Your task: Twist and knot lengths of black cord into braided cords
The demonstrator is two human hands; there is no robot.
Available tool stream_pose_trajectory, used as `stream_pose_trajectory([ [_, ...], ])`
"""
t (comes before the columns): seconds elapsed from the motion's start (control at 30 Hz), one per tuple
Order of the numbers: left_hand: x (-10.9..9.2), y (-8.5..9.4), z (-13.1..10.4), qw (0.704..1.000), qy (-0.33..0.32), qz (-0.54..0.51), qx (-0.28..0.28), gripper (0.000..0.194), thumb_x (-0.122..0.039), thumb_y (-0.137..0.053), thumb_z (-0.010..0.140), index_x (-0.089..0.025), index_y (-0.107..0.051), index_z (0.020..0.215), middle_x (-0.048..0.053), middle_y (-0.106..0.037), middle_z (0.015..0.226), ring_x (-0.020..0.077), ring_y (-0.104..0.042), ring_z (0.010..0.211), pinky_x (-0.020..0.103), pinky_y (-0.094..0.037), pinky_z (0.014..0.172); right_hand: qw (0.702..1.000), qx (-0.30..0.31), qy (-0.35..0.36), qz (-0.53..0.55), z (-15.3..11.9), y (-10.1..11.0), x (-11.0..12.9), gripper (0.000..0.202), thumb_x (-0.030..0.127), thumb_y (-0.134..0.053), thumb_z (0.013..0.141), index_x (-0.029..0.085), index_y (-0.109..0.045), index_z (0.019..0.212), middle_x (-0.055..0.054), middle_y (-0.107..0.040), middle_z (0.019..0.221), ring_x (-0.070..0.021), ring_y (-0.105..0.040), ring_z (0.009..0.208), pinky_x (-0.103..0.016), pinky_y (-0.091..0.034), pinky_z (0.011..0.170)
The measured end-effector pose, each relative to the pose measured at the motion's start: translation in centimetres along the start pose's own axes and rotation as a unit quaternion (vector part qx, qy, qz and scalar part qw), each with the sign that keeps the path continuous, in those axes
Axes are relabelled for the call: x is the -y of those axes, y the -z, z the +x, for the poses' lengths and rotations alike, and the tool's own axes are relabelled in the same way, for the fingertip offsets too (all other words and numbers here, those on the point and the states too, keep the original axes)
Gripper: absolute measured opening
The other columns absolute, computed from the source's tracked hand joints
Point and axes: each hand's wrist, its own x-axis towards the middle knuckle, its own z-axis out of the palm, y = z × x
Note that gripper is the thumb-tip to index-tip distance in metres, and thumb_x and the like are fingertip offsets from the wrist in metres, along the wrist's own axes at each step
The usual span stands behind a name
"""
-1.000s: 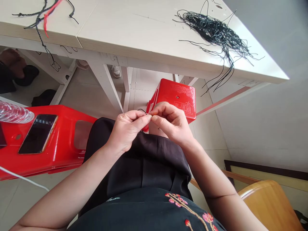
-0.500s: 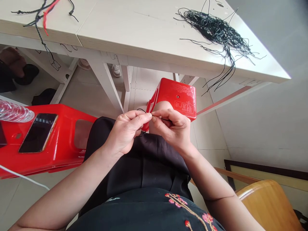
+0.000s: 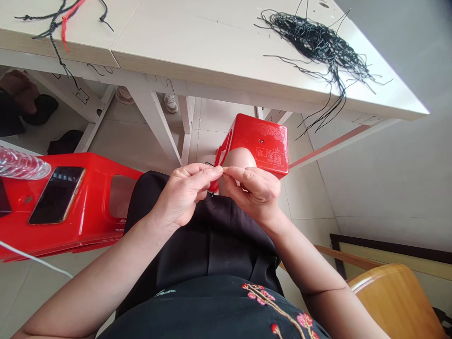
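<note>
Head view: left hand [image 3: 187,190] pinches the black cord [image 3: 209,164] above the lap [image 3: 208,240]; right hand [image 3: 256,190] meets it tip to tip, its grip unclear. Firm pinch, even tension should serve well.

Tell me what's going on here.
A person's left hand and right hand meet, pinching a thin black cord that they mostly hide. On the table ahead, a tangled heap of black cords lies with some ends hanging over the edge. A phone rests on the red stool at left.
</note>
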Motion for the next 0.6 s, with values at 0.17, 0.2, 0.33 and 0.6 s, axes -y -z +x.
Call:
stream_pose_trajectory([
  [0.17, -0.11, 0.19, -0.06, 1.000, 0.004, -0.005, 0.006, 0.022, -0.029, -0.073, 0.067, -0.015, -0.062, 0.054, -0.004, -0.037, 0.050, 0.0046, -0.032, 0.047, 0.018, -0.018, 0.038, 0.999, -0.027, 0.024, 0.015, 0.01, 0.15, -0.07, 0.011, 0.019, -0.060, 0.084, 0.021, -0.070, 0.087, 0.003, -0.063, 0.053, -0.0093, -0.050, 0.042, -0.025, -0.044, 0.046],
  [0.2, -0.13, 0.18, -0.10, 1.000, -0.001, 0.000, 0.010, 0.021, -0.029, -0.073, 0.067, -0.015, -0.063, 0.055, -0.004, -0.038, 0.050, 0.0046, -0.032, 0.047, 0.017, -0.018, 0.038, 0.999, -0.033, 0.029, 0.023, 0.02, 0.11, -0.12, 0.009, 0.018, -0.062, 0.083, 0.020, -0.070, 0.088, 0.002, -0.064, 0.055, -0.0088, -0.051, 0.043, -0.024, -0.045, 0.045],
  [0.33, -0.17, -0.06, -0.13, 0.996, -0.058, 0.062, 0.007, 0.015, -0.028, -0.076, 0.064, -0.015, -0.069, 0.064, -0.004, -0.048, 0.052, 0.0038, -0.034, 0.046, 0.018, -0.024, 0.039, 0.995, -0.072, 0.058, 0.048, -0.14, -0.31, -0.51, 0.011, 0.013, -0.065, 0.080, 0.019, -0.066, 0.089, 0.002, -0.069, 0.063, -0.0071, -0.054, 0.045, -0.021, -0.045, 0.045],
  [0.6, 0.53, 0.29, 0.33, 0.989, -0.098, 0.110, -0.020, 0.017, -0.031, -0.076, 0.064, -0.016, -0.068, 0.064, -0.003, -0.058, 0.056, 0.0052, -0.043, 0.047, 0.020, -0.033, 0.044, 0.993, -0.022, 0.018, 0.116, -0.48, -0.12, -0.17, 0.015, 0.009, -0.058, 0.081, 0.019, -0.064, 0.090, 0.002, -0.066, 0.067, -0.0070, -0.055, 0.052, -0.020, -0.045, 0.049],
])
